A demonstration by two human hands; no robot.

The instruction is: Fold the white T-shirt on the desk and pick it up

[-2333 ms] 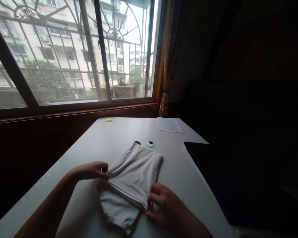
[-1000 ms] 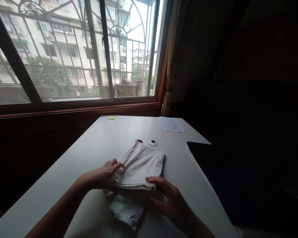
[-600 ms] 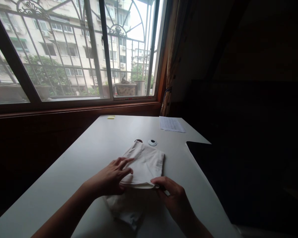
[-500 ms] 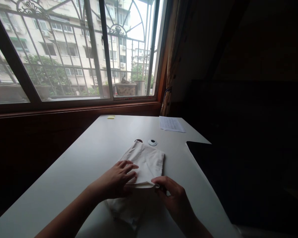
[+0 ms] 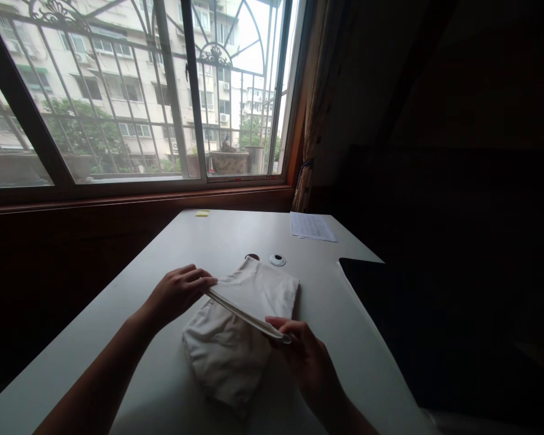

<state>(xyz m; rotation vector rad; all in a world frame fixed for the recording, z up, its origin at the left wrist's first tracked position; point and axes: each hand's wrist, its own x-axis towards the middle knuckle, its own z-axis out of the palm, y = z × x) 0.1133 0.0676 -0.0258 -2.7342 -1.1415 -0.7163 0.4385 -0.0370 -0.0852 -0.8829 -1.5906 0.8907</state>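
Observation:
A white cloth (image 5: 263, 290), perhaps a garment, lies folded in the middle of the table. Its near upper fold is lifted along a straight, layered edge. My left hand (image 5: 179, 293) pinches the left end of that edge, fingers closed on it. At the right end, my right hand (image 5: 304, 347) grips the rolled corner between thumb and fingers. Below the raised edge, a lower, wrinkled part of the cloth rests on the table towards me. What lies between the layers is hidden.
The white table (image 5: 149, 260) carries printed sheets (image 5: 312, 226) and a yellow sticky note (image 5: 202, 213) at the far edge. A round cable grommet (image 5: 277, 260) and a dark round opening (image 5: 252, 257) sit just beyond the cloth. A barred window (image 5: 131, 90) stands behind.
My left hand has moved up and left from resting on the cloth and now holds the edge's left end. The edge has lifted and slants, exposing more cloth beneath. My right hand keeps its corner.

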